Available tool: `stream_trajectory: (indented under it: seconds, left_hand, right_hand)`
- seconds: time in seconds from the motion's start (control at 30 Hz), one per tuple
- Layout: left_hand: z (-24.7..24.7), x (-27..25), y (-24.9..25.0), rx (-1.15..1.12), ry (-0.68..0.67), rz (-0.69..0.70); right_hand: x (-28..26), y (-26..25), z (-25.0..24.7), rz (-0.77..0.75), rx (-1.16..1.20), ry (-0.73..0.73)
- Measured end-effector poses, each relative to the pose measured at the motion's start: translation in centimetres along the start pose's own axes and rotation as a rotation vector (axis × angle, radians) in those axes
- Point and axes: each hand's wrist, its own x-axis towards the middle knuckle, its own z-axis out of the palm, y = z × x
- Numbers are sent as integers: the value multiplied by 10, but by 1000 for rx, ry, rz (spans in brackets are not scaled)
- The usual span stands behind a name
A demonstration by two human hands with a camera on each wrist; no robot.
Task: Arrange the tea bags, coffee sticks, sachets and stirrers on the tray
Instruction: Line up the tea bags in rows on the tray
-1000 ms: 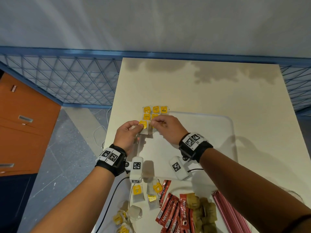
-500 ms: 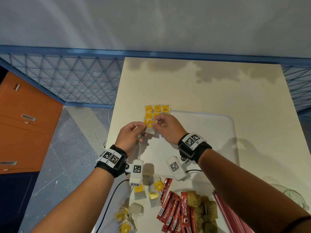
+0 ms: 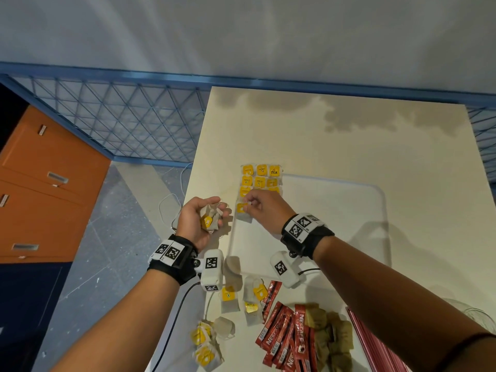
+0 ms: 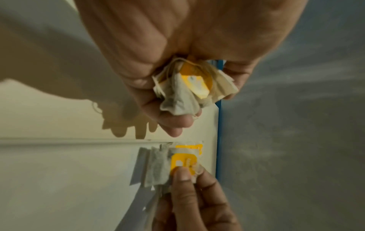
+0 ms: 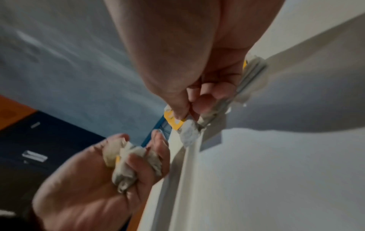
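A white tray (image 3: pixel 349 200) lies on the cream table, with rows of yellow-tagged tea bags (image 3: pixel 260 176) in its far left corner. My right hand (image 3: pixel 251 206) pinches one tea bag (image 3: pixel 243 212) by its yellow tag at the tray's left rim, just below those rows; the left wrist view shows the tag (image 4: pixel 182 161) under the thumb. My left hand (image 3: pixel 212 217) hovers just left of the tray, its fingers curled around a bunch of tea bags (image 4: pixel 189 89), also seen in the right wrist view (image 5: pixel 126 159).
Near me lie loose tea bags (image 3: pixel 230 299), red coffee sticks (image 3: pixel 284 334), brown sachets (image 3: pixel 332 336) and pink stirrers (image 3: pixel 373 345). The table's left edge (image 3: pixel 193 167) drops to the floor, with a blue mesh fence (image 3: pixel 120 122) and orange drawers (image 3: pixel 40 183) beyond.
The hands have separated: my left hand drew back to the left with its bunch, while my right hand carried one tea bag down to the tray's left rim.
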Motion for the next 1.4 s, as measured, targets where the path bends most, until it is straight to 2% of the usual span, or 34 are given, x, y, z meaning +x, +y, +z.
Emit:
stream_trajectory:
  seconds: [0.17, 0.3, 0.5, 0.6, 0.7, 0.83, 0.97, 1.1, 1.23, 1.4]
  left_hand:
    - [-6, 4, -2, -31, -38, -32]
    - [-6, 5, -6, 44, 0, -43]
    - [-4, 2, -9, 65, -133, -69]
    - [-2, 3, -9, 4, -154, -104]
    - [0, 6, -12, -66, -138, -133]
    - [9, 5, -14, -94, -166, -145]
    - [18, 0, -16, -45, -260, -218]
    - [26, -1, -19, -7, -247, -227]
    - [28, -2, -24, 144, -213, -175]
    - [17, 5, -29, 329, -157, -135]
  right_hand:
    - [6, 6, 13, -8, -132, 94]
    - [8, 5, 16, 7, -214, 140]
    - [6, -1, 15, 65, -244, 157]
    - [-3, -10, 7, 47, -182, 199]
    - [-20, -26, 1, -77, -53, 219]
    - [-40, -36, 3, -197, 79, 148]
    - [-45, -31, 10, -138, 68, 70]
    - [-49, -24, 12, -115, 83, 88]
    - [-57, -20, 11, -114, 105, 104]
    - [-60, -8, 2, -3, 245, 186]
